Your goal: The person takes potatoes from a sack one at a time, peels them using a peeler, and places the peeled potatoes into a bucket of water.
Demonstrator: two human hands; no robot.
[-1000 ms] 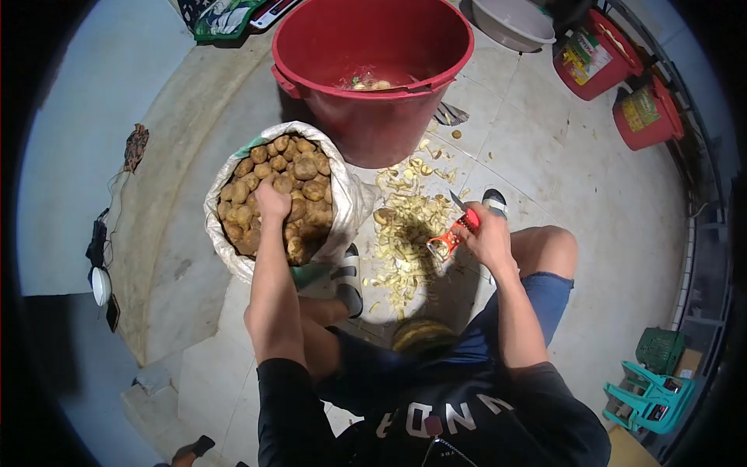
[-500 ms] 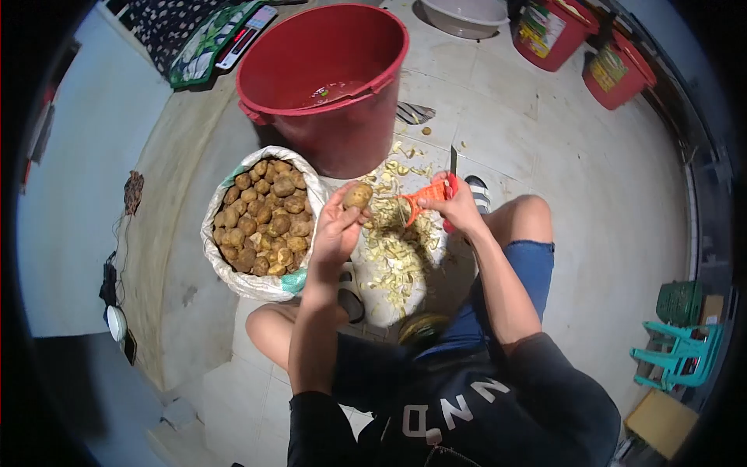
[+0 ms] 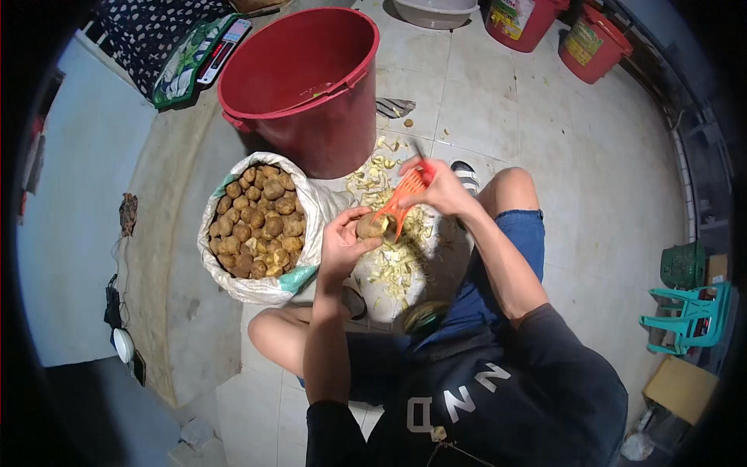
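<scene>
My left hand point(image 3: 342, 243) holds a brown potato point(image 3: 371, 226) between thumb and fingers; a pale peeled patch shows at its right end. In my right hand point(image 3: 440, 191) are an orange peeler point(image 3: 403, 196) and a red-handled knife point(image 3: 424, 167), its blade pointing up and away. The peeler's head touches or nearly touches the potato. Left of my left hand stands an open white sack point(image 3: 313, 226) full of potatoes point(image 3: 261, 222). Peelings point(image 3: 393, 272) lie in a heap on the floor below both hands.
A large red tub point(image 3: 311, 132) stands beyond the sack. Farther off are a grey basin point(image 3: 436, 14) and two red buckets point(image 3: 521, 23). A scale point(image 3: 224, 53) sits at the upper left, a turquoise stool point(image 3: 689, 317) at the right. My bent legs flank the peelings.
My left hand has taken a potato out of the sack and carried it right to the peeler. My right hand has moved left and turned the peeler onto the potato. The view has shifted.
</scene>
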